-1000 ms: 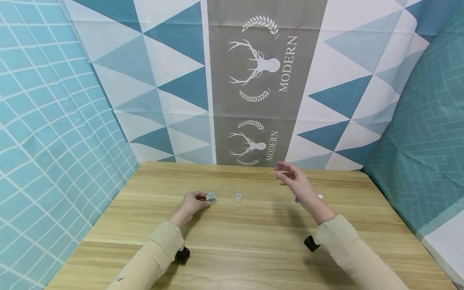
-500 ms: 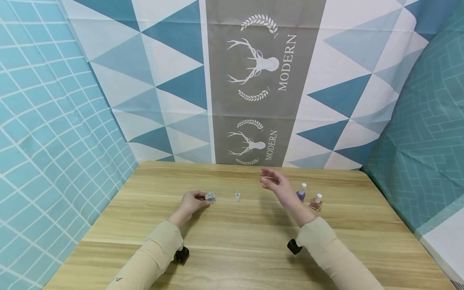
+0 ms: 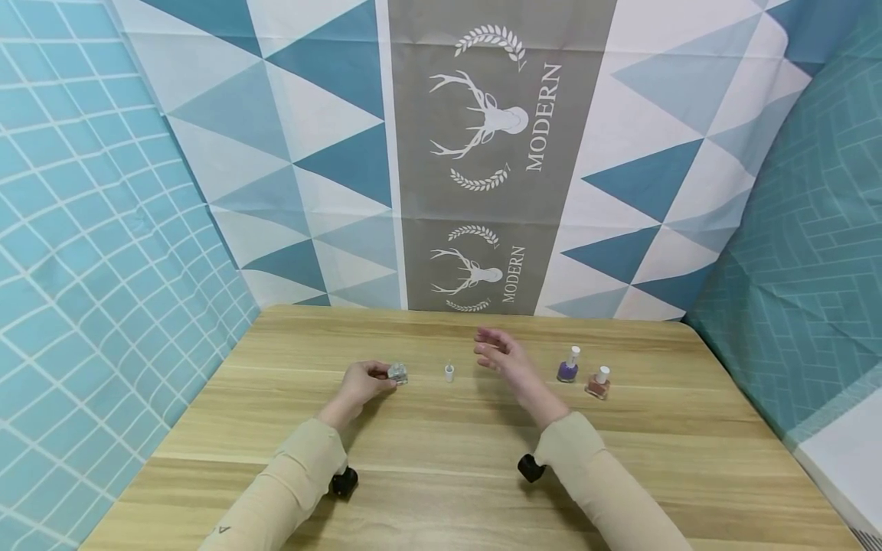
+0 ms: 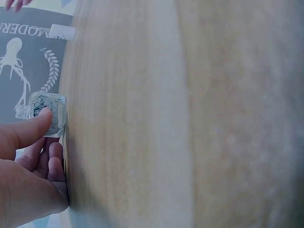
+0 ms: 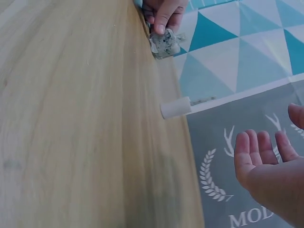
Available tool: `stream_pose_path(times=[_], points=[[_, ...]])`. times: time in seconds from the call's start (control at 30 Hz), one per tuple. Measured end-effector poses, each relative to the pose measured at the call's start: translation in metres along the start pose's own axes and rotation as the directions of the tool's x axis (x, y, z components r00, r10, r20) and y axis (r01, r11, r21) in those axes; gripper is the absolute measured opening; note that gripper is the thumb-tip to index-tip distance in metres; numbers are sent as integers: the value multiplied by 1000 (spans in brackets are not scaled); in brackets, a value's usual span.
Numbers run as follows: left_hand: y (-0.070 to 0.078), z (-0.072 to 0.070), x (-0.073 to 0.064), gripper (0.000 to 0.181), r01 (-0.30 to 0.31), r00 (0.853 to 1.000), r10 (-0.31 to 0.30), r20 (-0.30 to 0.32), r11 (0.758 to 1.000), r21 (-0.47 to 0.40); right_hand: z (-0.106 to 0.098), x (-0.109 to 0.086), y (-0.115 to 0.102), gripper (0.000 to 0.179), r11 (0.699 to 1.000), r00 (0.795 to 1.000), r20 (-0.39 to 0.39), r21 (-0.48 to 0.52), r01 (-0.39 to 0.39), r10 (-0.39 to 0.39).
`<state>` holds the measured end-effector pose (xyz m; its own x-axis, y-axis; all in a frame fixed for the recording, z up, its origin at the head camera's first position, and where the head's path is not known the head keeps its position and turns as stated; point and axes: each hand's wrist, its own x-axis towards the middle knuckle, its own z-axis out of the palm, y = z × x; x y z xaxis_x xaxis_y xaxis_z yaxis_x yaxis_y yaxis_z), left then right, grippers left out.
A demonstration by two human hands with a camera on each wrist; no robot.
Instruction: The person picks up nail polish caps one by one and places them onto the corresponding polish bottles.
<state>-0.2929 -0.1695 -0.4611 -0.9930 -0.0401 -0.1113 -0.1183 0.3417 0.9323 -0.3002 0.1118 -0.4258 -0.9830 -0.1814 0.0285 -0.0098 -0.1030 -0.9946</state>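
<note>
On the left part of the table, my left hand (image 3: 361,385) pinches a small uncapped nail polish bottle (image 3: 397,374) between thumb and fingers. Dark flecks show through its clear glass (image 4: 57,116), and its bare neck points up. To its right a white nail polish cap (image 3: 449,373) stands on its top, its speckled brush (image 5: 203,100) sticking upward. My right hand (image 3: 505,357) hovers above the table to the right of that cap, fingers loosely bent and holding nothing. In the right wrist view the right hand (image 5: 273,173) is apart from the cap.
Two capped nail polish bottles stand at the right: a purple bottle (image 3: 567,372) and a brownish-pink bottle (image 3: 598,386), both with white caps. A patterned cloth (image 3: 468,153) hangs behind the wooden table (image 3: 427,474), and tiled-pattern cloths flank both sides.
My right hand has moved left, away from the purple and brownish-pink bottles and toward the standing cap, uncovering both bottles. The left hand keeps its hold on the flecked bottle.
</note>
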Motion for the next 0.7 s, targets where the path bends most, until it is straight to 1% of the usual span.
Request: stream_pose_path(times=[0.17, 0.23, 0.33, 0.43, 0.57, 0.7], points=[[-1, 0, -1, 31, 14, 1000, -13, 16, 1000, -23, 5, 7, 10, 50, 996, 999, 11, 77, -33, 32], [-1, 0, 0, 31, 15, 1000, -15, 14, 1000, -17, 7, 9, 13, 50, 996, 999, 18, 78, -42, 41], [-2, 0, 1, 31, 15, 1000, -15, 9, 1000, -8, 8, 13, 19, 49, 997, 998, 28, 49, -61, 59], [-2, -1, 2, 31, 12, 1000, -12, 8, 1000, -3, 9, 17, 25, 50, 995, 995, 55, 36, -88, 86], [-2, -1, 3, 32, 10, 1000, -10, 7, 1000, -1, 10, 21, 31, 51, 993, 990, 83, -29, -113, 115], [-2, -1, 3, 31, 13, 1000, -13, 7, 1000, 4, 12, 23, 35, 49, 984, 987, 85, -129, -125, 137]])
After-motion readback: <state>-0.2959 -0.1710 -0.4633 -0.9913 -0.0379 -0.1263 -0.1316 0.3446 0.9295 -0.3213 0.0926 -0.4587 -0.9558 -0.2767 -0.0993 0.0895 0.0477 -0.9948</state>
